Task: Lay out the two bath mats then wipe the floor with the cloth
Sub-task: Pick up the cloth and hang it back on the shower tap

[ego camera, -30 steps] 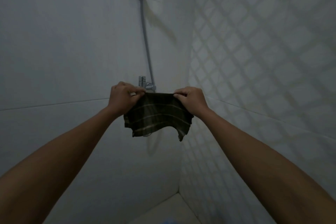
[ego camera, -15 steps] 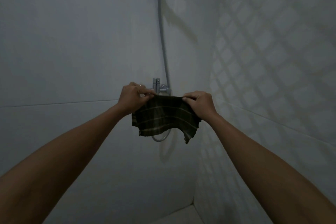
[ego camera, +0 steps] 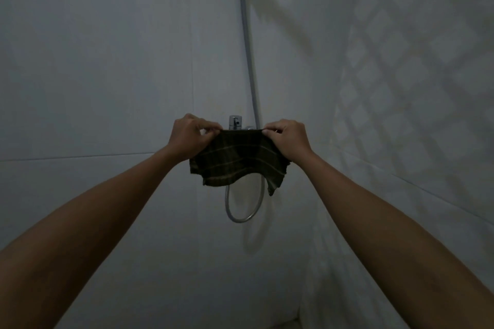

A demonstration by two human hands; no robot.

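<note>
A dark green cloth (ego camera: 236, 159) with pale stripes hangs stretched between my two hands in the middle of the view. My left hand (ego camera: 191, 136) pinches its upper left corner and my right hand (ego camera: 287, 139) pinches its upper right corner. The cloth's top edge is taut and level, just in front of the chrome shower tap (ego camera: 235, 122) on the wall. Its lower edge sags and a ragged corner dangles at the right. No bath mat is in view, and only a sliver of floor shows at the bottom right.
A grey shower hose (ego camera: 250, 61) runs down the wall from a holder at the top and loops below the cloth. Plain white tiles cover the wall ahead; the right wall (ego camera: 414, 88) carries a diamond pattern. The two walls meet in a corner.
The view has swung left and up, so the tap and hose now sit centred. My hands keep the same grip on the cloth, now spread a little wider and flatter.
</note>
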